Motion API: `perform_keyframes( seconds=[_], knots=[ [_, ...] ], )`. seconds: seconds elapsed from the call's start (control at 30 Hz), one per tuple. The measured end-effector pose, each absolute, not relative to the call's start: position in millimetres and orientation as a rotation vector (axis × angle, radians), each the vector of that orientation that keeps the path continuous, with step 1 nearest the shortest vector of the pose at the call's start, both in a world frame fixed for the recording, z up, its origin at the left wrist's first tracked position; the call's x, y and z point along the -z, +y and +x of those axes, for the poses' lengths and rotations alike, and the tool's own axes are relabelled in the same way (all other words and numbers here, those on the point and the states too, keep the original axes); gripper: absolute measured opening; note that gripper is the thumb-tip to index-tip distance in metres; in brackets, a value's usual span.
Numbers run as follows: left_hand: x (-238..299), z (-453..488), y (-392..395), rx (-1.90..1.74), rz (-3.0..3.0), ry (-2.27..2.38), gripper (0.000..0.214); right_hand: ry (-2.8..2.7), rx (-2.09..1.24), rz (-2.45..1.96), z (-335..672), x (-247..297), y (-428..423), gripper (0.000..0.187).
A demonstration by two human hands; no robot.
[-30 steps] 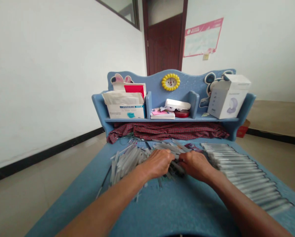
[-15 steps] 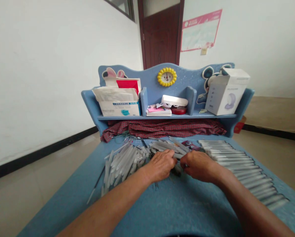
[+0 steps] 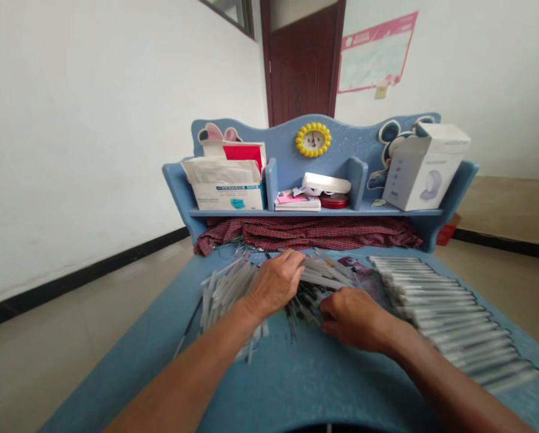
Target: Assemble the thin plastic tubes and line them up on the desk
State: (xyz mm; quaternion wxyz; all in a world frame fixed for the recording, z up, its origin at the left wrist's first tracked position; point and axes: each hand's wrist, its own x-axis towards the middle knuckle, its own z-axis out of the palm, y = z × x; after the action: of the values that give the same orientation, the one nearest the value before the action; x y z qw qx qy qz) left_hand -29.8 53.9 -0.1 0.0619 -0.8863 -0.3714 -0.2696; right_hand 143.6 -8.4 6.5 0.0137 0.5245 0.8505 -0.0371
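Observation:
My left hand (image 3: 278, 281) reaches over the middle of the table with its fingers bent together, between two heaps of translucent whitish tubes. Whatever lies in its fingertips is hidden. My right hand (image 3: 353, 316) is closed low over the table, thumb and fingers pinched; I cannot make out what is in them. Thin dark sticks (image 3: 306, 300) lie loose between the hands. One heap of pale tubes (image 3: 228, 288) is left of my left hand, partly covered by it. More pale tubes (image 3: 325, 273) lie just beyond the right hand.
On the right, slender tubes with dark ends (image 3: 453, 313) lie side by side in a long row. A red checked cloth (image 3: 305, 233) is bunched under the blue shelf (image 3: 251, 213). The shelf carries a mask box (image 3: 228, 195) and a white carton (image 3: 425, 171).
My left hand has moved left and slightly up, away from the right hand, uncovering the dark sticks. My right hand has shifted slightly down. The view has turned a little left.

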Motion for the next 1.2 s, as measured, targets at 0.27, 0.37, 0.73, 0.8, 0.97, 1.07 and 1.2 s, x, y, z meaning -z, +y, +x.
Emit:
perform_keyframes(
  seconds=[0.27,0.37,0.73,0.8,0.97,1.07,1.2],
  knots=[
    [1.4,-38.6,58.6,0.749,-2.741,-1.199,0.021,2.563,0.124,1.613,132.9,-1.1,-12.0,0.025],
    [-2.3,-42.2,60.1,0.721,-2.773,-1.211,0.02,2.563,0.099,1.659,136.3,-0.4,-9.7,0.028],
    [-10.8,-57.8,68.1,0.582,-2.725,-1.25,0.02,2.725,0.137,2.04,173.3,-22.4,2.2,0.022],
    [-11.4,-60.4,69.5,0.539,-2.701,-1.262,0.019,2.854,0.269,2.08,180.5,-26.8,2.6,0.02],
    [-12.4,-65.6,72.3,0.503,-2.684,-1.287,0.019,2.94,0.911,2.231,193.2,-35.4,-1.1,0.019],
    [-12.7,-66.4,72.3,0.482,-2.678,-1.315,0.019,2.866,1.233,2.275,196.0,-36.9,-2.7,0.019],
    [-13.4,-65.7,71.0,0.453,-2.671,-1.355,0.02,2.837,1.318,2.266,195.0,-37.0,-2.5,0.02]
  ],
)
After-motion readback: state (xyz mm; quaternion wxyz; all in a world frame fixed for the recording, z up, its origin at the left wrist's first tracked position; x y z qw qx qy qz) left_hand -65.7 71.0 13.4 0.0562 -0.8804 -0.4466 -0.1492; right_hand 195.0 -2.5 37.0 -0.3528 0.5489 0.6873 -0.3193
